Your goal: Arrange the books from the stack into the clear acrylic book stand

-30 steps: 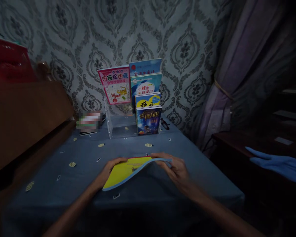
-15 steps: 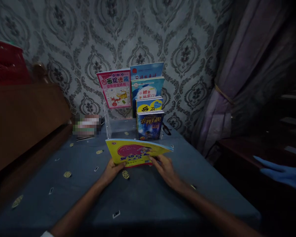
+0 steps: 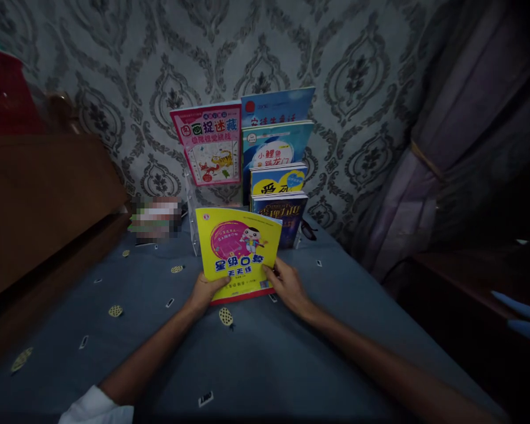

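Observation:
A yellow book (image 3: 242, 244) with a pink circle and a cartoon figure is held nearly upright, its cover facing me. My left hand (image 3: 205, 291) grips its lower left corner, thumb on the cover. My right hand (image 3: 287, 284) grips the lower right edge, also with the thumb in front. Behind it stands a clear rack (image 3: 191, 221), partly hidden by the book. A pink book (image 3: 212, 144) leans in the rack's left side. On its right are a blue book (image 3: 276, 107), a teal book (image 3: 256, 144), a yellow-and-blue book (image 3: 278, 179) and a dark blue book (image 3: 291, 227).
Dark glasses (image 3: 309, 230) lie right of the rack on the blue tablecloth (image 3: 256, 365). A blurred-out item (image 3: 156, 218) lies to the left, near a brown headboard-like panel (image 3: 44, 206). Patterned wall behind; curtain (image 3: 441, 165) and blue-gloved fingers (image 3: 523, 312) at right.
The yellow book has been tilted up from a slanted pose, so its cover now faces me more fully. Both hands keep hold of it. The view has moved closer to the rack.

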The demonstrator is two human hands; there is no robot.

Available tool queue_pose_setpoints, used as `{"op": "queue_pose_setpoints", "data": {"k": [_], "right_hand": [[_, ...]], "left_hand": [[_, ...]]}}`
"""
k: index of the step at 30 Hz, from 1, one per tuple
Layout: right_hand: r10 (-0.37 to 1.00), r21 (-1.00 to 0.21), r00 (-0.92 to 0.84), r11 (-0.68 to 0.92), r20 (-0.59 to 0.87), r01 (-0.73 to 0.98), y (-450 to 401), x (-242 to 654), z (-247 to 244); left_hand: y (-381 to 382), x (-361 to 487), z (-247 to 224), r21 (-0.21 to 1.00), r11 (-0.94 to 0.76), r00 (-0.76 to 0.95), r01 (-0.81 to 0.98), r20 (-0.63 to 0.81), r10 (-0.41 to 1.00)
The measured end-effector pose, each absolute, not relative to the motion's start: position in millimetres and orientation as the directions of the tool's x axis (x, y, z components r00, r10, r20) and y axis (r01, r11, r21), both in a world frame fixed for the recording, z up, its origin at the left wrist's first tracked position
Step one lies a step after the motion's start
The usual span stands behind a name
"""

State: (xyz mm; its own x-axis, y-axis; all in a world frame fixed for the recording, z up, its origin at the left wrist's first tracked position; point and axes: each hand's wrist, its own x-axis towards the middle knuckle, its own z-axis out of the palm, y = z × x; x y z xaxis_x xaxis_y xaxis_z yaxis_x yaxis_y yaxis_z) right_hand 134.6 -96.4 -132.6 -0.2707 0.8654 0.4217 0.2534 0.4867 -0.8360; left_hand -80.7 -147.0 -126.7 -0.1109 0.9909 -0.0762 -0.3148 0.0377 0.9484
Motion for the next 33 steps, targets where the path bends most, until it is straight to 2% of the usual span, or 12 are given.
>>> {"op": "queue_pose_setpoints", "data": {"k": [7, 18, 25, 33], "right_hand": [[0.877, -0.892, -0.293, 0.432, 0.381, 0.133, -83, 129, -137], [0.899, -0.972, -0.371, 0.221, 0.234, -0.080, -86, 135, -135], [0.908, -0.977, -0.363, 0.199, 0.211, -0.071, -88, 137, -137], [0.909, -0.969, -0.339, 0.246, 0.243, -0.035, -93, 138, -135]], "left_hand": [[-141, -83, -127, 0.924, 0.080, -0.137, -0.375, -0.140, 0.981], [-143, -87, -129, 0.905, 0.124, -0.063, -0.407, -0.163, 0.985], [-145, -88, -125, 0.906, 0.130, -0.031, -0.402, -0.155, 0.987], [-144, -91, -122, 0.914, 0.100, -0.028, -0.394, -0.121, 0.992]]}}
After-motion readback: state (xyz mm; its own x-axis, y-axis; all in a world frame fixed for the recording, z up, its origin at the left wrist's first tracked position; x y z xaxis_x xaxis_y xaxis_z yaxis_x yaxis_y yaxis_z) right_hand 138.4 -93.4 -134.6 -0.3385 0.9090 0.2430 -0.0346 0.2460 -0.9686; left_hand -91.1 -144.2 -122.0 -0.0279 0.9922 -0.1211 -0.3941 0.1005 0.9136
